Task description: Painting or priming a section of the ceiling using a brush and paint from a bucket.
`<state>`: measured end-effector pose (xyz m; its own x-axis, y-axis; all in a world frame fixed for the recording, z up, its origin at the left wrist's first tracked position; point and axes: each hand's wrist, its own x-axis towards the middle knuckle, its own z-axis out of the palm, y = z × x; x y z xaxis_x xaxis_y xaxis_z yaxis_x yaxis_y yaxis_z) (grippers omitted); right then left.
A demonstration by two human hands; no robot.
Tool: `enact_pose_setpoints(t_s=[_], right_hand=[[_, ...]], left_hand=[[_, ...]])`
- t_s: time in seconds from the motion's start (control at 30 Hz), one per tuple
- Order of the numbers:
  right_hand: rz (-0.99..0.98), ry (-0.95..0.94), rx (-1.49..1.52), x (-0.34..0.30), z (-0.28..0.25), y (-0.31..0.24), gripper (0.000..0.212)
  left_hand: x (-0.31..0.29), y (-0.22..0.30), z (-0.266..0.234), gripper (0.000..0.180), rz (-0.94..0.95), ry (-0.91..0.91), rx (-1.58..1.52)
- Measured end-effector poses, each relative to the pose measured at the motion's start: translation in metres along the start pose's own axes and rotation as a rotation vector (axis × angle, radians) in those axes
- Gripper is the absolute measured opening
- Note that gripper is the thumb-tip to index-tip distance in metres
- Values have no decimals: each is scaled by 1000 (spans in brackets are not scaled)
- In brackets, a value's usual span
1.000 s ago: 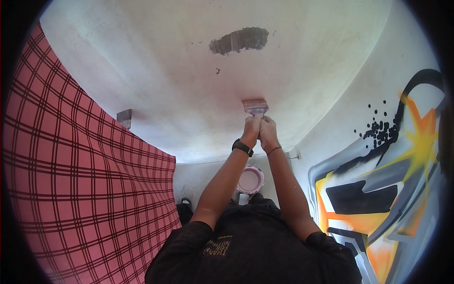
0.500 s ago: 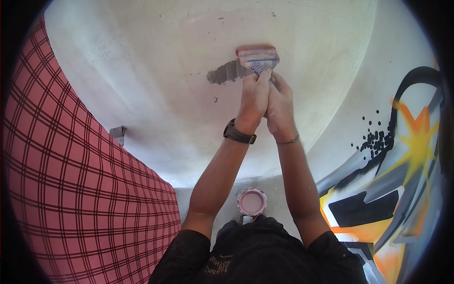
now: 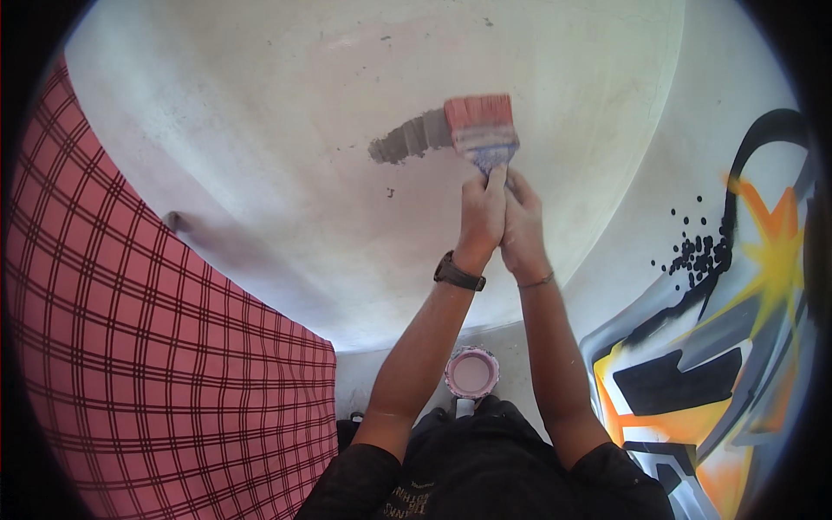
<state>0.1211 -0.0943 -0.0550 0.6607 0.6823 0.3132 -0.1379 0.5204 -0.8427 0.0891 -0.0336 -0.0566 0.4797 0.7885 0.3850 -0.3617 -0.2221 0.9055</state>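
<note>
Both of my hands are wrapped round the handle of a wide paintbrush (image 3: 484,130) with reddish bristles and a whitish, paint-smeared ferrule. My left hand (image 3: 482,212), below which a dark watch circles the wrist, presses against my right hand (image 3: 524,225). Most of the handle is hidden inside the fingers. The bristles point up, away from me, over a pale wall (image 3: 347,234). Just left of the bristles is a bare grey-brown patch (image 3: 412,139) with ragged edges, partly covered by the brush.
On the floor (image 3: 355,381) by my feet stands an open bucket (image 3: 472,373) of pale pinkish paint. A red-and-black checked cloth (image 3: 165,347) hangs along the left. Colourful graffiti (image 3: 693,364) covers the right wall. A small dark fitting (image 3: 172,220) shows above the cloth.
Both hands and the brush have shifted slightly down and to the right. The bristles, foreshortened before, now show at full length.
</note>
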Motion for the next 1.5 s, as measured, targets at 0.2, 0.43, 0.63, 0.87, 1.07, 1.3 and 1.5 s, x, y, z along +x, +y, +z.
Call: enact_pose_setpoints(t_s=[0.2, 0.43, 0.63, 0.87, 1.07, 1.3, 1.5], right_hand=[[250, 230, -27, -54, -80, 101, 34], [510, 342, -124, -84, -133, 153, 30], [628, 268, -81, -84, -138, 146, 17], [496, 197, -101, -34, -102, 98, 13], [344, 130, -78, -13, -57, 20, 13], [94, 32, -65, 18, -16, -54, 22], [-82, 1, -90, 51, -1, -101, 23]], left_hand=[[-70, -130, -5, 30, -352, -33, -38], [-119, -198, -4, 29, -690, -4, -177], [-126, -198, -2, 25, -758, 83, -174], [-68, -155, 3, 20, -601, 8, -278], [-34, -56, 16, 23, -449, -33, -227], [12, 28, 38, 25, -51, -68, -202], [45, 87, 57, 23, -40, -106, -222]])
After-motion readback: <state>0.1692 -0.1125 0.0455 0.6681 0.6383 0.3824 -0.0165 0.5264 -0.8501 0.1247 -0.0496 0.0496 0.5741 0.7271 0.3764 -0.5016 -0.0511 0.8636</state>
